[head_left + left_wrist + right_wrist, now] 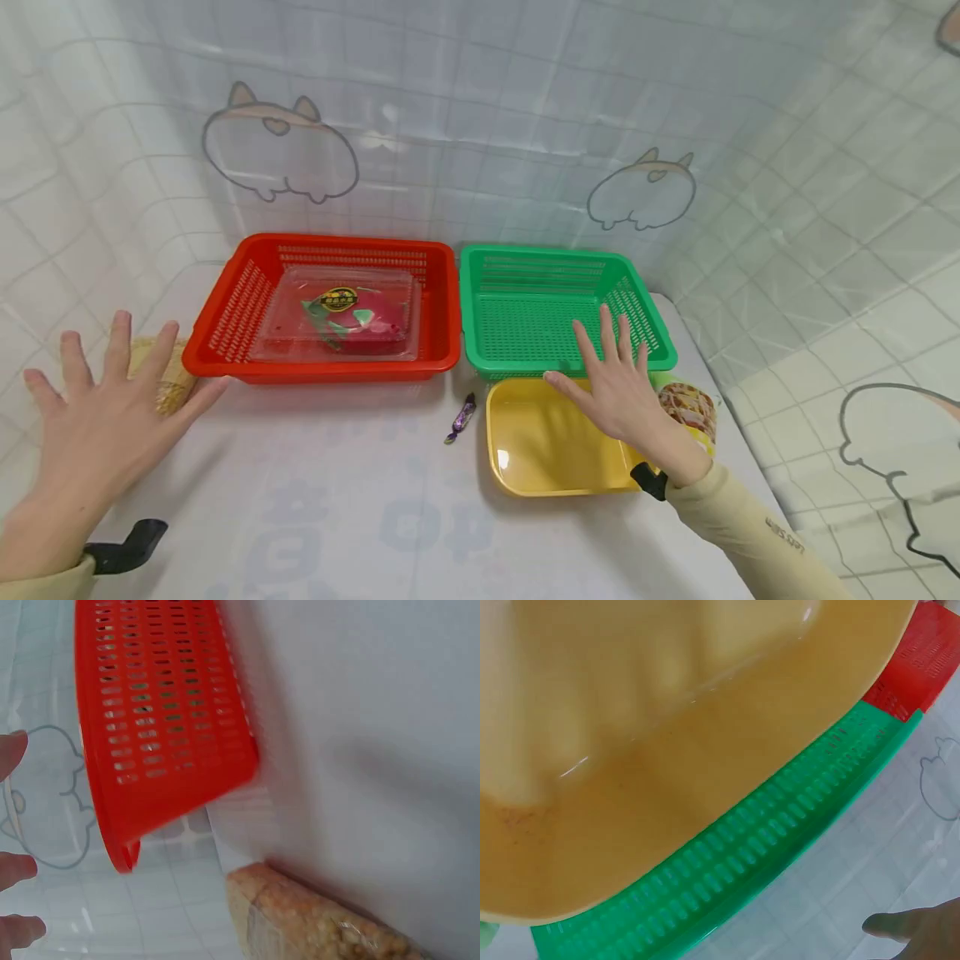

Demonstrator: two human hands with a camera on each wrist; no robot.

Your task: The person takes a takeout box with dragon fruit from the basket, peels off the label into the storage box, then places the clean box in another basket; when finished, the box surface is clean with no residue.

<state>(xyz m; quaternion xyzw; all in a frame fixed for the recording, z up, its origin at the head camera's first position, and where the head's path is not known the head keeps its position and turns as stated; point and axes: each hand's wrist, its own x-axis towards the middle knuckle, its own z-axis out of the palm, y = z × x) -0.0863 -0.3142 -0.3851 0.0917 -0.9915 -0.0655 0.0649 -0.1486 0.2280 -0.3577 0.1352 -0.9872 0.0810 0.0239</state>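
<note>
My left hand (112, 417) hovers at the left with its fingers spread, holding nothing. Partly hidden behind it is a clear bag of tan grains or nuts (300, 919). Just beyond it stands a red basket (262, 371) with a clear plastic fruit box (341, 312) inside, something pink and green within. My right hand (618, 396) is spread over the yellow basin (555, 450), its fingertips overlapping the green basket (517, 367) in the head view. A small purple wrapped candy (461, 418) lies on the table left of the basin.
A printed food packet (688, 408) lies right of the basin, partly behind my right wrist. The two baskets stand side by side along the back. White gridded curtains (487, 125) with cartoon dogs close in the table (337, 500) at the back and sides.
</note>
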